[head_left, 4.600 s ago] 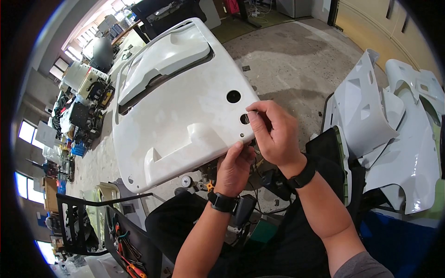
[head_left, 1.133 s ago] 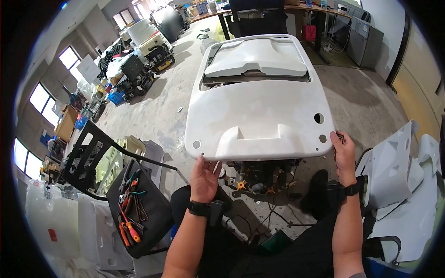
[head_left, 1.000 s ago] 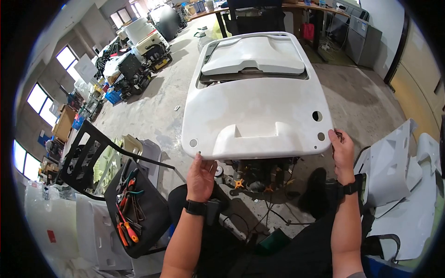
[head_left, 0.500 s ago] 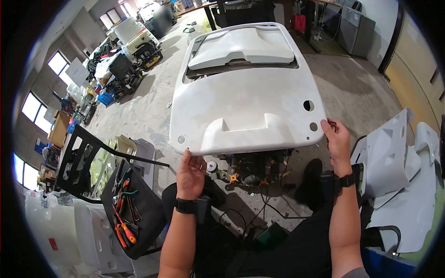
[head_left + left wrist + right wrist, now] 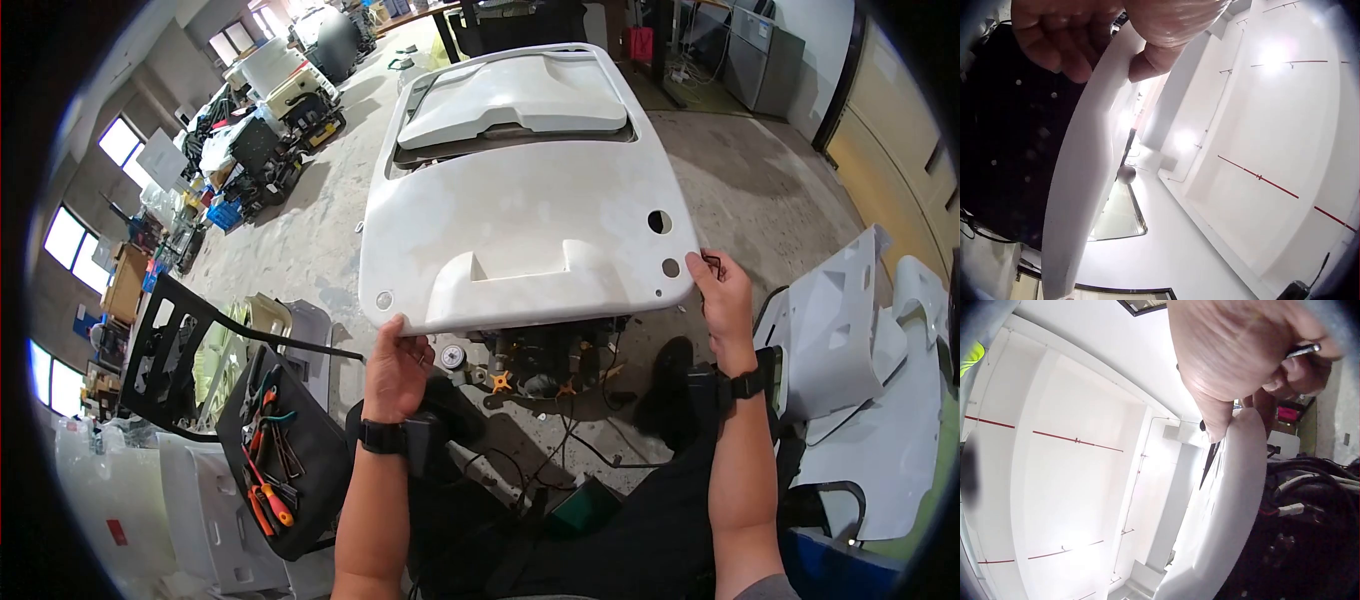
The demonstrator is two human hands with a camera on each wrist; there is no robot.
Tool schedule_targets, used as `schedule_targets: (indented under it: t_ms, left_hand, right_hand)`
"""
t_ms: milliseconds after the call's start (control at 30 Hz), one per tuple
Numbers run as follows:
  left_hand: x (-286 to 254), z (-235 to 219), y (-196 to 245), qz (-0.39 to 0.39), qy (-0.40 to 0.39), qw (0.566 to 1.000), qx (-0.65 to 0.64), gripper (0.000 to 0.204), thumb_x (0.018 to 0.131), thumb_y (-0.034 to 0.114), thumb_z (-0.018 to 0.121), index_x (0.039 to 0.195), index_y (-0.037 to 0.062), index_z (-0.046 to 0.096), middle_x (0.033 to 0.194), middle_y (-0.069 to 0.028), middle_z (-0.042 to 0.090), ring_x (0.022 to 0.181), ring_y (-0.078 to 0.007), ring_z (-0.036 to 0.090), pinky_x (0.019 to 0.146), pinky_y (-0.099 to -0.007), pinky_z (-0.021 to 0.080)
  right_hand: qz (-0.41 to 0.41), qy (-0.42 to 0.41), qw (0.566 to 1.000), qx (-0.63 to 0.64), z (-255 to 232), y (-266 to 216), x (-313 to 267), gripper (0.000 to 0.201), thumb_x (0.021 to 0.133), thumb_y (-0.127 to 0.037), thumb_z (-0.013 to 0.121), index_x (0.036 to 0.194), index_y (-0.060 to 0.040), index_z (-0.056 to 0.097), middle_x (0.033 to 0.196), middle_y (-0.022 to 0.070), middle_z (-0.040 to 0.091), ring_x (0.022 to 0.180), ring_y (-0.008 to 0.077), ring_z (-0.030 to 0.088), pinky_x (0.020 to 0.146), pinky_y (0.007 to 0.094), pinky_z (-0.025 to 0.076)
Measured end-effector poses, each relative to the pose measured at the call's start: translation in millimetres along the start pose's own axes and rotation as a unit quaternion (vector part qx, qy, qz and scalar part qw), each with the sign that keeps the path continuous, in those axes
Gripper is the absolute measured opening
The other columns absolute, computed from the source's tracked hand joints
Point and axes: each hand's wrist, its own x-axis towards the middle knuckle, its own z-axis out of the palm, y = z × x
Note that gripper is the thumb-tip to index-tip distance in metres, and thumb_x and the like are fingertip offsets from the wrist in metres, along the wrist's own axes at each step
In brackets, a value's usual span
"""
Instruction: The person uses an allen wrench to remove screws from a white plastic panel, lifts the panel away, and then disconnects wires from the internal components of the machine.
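A large white moulded cover panel (image 5: 520,220) with two round holes near its right edge lies tilted over a machine. My left hand (image 5: 395,360) pinches the panel's near-left edge, thumb on top and fingers beneath; the left wrist view shows that hand (image 5: 1104,37) clamped on the thin panel rim (image 5: 1085,187). At the near-right corner my right hand (image 5: 722,290) grips the edge. The right wrist view shows this hand (image 5: 1241,356) with its thumb on the panel (image 5: 1222,525) and a small metal tool (image 5: 1302,350) held in the curled fingers.
Under the panel sit the machine's fittings and cables (image 5: 540,365). A black chair with a tool pouch (image 5: 275,450) of screwdrivers stands at the left. More white body panels (image 5: 860,330) lean at the right. Cluttered equipment (image 5: 250,140) lines the far left of the concrete floor.
Both hands were together at the panel's right corner 4.6 s ago; now they hold opposite ends of its near edge. Over the last second the left hand slid slightly left.
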Motion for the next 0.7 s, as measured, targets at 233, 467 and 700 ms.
schedule_targets:
  t_ms: [233, 467, 700]
  left_hand:
    - [2.3, -2.0, -1.3, 0.001, -0.026, 1.000, -0.008, 0.026, 0.079, 0.029, 0.064, 0.094, 0.0111, 0.054, 0.081, 0.0020, 0.055, 0.074, -0.0094, 0.053, 0.070, -0.0256, 0.044]
    - [2.3, -5.1, 0.5, 0.001, -0.034, 0.999, 0.014, 0.023, 0.080, 0.029, 0.064, 0.091, 0.0117, 0.055, 0.079, 0.0028, 0.056, 0.072, -0.0091, 0.053, 0.068, -0.0253, 0.046]
    - [2.9, -6.7, 0.3, -0.001, -0.024, 0.999, 0.025, 0.023, 0.079, 0.031, 0.065, 0.090, 0.0127, 0.055, 0.077, 0.0029, 0.055, 0.070, -0.0090, 0.053, 0.068, -0.0251, 0.046]
  right_hand:
    - [0.000, 0.003, 1.000, -0.004, 0.0, 0.1, 0.5, 0.038, 0.081, -0.019, 0.065, 0.103, 0.0103, 0.054, 0.086, 0.0064, 0.060, 0.076, 0.0094, 0.054, 0.070, 0.0212, 0.042]
    - [-0.004, 0.002, 1.000, -0.012, -1.8, 4.1, 2.1, 0.040, 0.081, -0.021, 0.066, 0.103, 0.0102, 0.054, 0.086, 0.0066, 0.060, 0.076, 0.0096, 0.054, 0.070, 0.0214, 0.043]
    - [-0.007, 0.005, 1.000, -0.018, -2.7, 6.8, 3.2, 0.041, 0.081, -0.021, 0.066, 0.104, 0.0103, 0.054, 0.086, 0.0069, 0.061, 0.075, 0.0096, 0.054, 0.069, 0.0214, 0.043]
